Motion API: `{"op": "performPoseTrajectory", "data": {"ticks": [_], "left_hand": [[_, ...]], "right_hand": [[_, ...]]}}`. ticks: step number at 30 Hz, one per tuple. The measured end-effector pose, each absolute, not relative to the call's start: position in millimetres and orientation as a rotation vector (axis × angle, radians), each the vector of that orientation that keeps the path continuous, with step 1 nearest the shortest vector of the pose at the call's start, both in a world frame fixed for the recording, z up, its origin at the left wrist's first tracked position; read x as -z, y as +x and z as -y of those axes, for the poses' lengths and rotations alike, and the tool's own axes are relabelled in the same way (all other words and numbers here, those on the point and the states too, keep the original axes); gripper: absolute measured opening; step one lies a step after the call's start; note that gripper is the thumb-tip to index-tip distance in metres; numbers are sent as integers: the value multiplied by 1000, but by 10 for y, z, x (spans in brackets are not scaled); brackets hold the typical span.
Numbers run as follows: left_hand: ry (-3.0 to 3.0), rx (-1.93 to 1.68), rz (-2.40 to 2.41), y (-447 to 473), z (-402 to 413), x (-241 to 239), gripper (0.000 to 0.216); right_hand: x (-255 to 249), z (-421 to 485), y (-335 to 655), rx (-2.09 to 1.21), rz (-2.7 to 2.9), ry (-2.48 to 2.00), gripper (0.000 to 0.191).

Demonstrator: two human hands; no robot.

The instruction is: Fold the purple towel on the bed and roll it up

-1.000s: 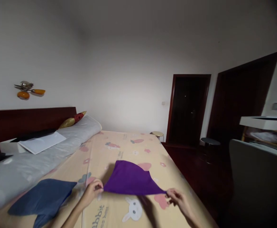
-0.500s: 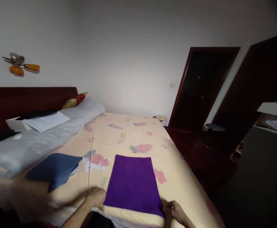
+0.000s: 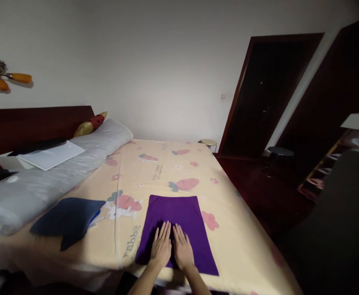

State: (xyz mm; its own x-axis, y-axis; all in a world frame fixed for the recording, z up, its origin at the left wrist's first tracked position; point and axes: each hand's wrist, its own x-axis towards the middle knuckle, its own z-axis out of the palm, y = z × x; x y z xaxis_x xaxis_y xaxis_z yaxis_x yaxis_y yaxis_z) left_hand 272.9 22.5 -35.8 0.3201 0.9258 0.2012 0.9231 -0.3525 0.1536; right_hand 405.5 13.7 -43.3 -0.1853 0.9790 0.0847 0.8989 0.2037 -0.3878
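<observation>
Nearest the camera, the left hand (image 3: 161,247) and the right hand (image 3: 183,248) lie side by side, palms down and flat on the purple cloth (image 3: 176,217), their fingers (image 3: 166,230) stretched straight out toward twelve o'clock and gripping nothing; the two hands sit just beside each other, the inner edges nearly touching. The purple cloth is spread flat as a neat rectangle on the near part of the bed (image 3: 228,229), its near edge close to the bed's edge at six o'clock, and the hands cover its near middle. The bed wears a pale yellow sheet printed with cartoon carrots and lettering. At about nine o'clock from the hands, well apart from the purple cloth, a dark blue cloth (image 3: 67,216) lies on the same sheet. Beyond it, toward ten o'clock, a long grey bolster (image 3: 53,176) runs along the side of the bed, with a white sheet of paper (image 3: 51,154) resting on top and a gold and red cushion (image 3: 91,125) at its far end against the dark wooden headboard (image 3: 38,123). Farther off, toward one o'clock past the far corner of the bed, a small round stool (image 3: 209,143) stands near a dark doorway (image 3: 259,94).
</observation>
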Motion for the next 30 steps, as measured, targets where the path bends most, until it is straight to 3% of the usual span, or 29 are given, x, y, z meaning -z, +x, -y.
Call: {"op": "performPoseTrajectory", "data": {"ticks": [12,22,30], "left_hand": [[2588,-390,-1810,2504,-119,991,60],[2557,-352,-1781,2517,-151,1034,60],[2539,-407,-1881,2378,-256,853,34]], "right_hand": [[938,-55,4042,-307,2213,-1690,52],[1156,-119,4054,-203,2198,-1637,53],[1595,-423,4206,9,2151,-1542,51]]}}
